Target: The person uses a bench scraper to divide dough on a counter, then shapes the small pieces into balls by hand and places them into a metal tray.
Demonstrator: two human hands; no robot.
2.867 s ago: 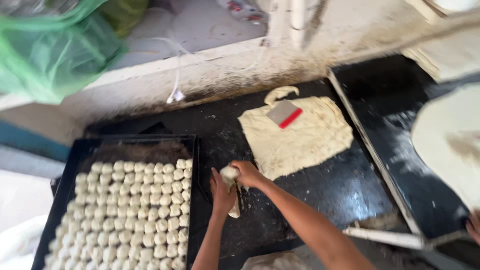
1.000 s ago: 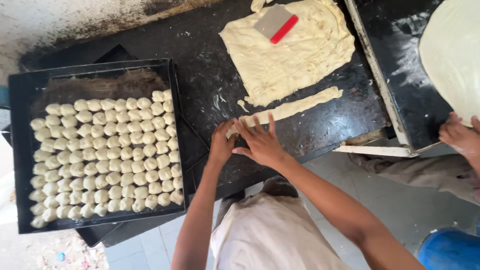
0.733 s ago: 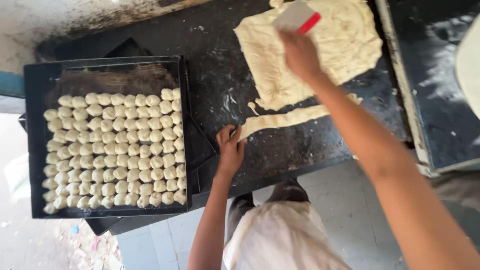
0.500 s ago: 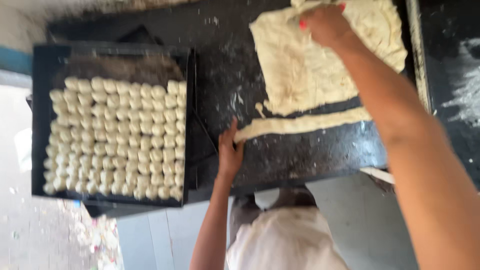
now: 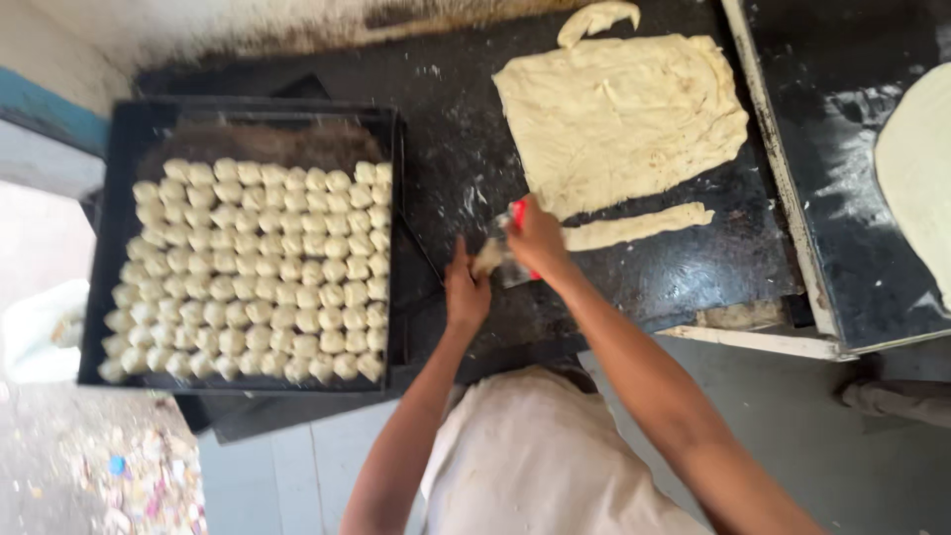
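My right hand [image 5: 536,238] grips a red-handled dough scraper [image 5: 512,254], its blade down at the left end of a long dough strip [image 5: 634,226]. My left hand [image 5: 466,288] rests on the dark worktop beside the blade, fingers touching a small cut bit of dough [image 5: 486,259]. Above the strip lies a large flat dough sheet [image 5: 619,117]. To the left stands a black tray [image 5: 117,230] filled with rows of several small dough pieces [image 5: 256,269].
The black worktop [image 5: 446,129] is dusted with flour and ends at a wall behind. A second dark tray [image 5: 842,159] at the right holds another round dough sheet [image 5: 916,168]. Littered floor lies at the lower left.
My right hand reached up to the dough sheet, took the red-handled scraper, and brought it down to the strip's left end. My left hand stayed by the strip.
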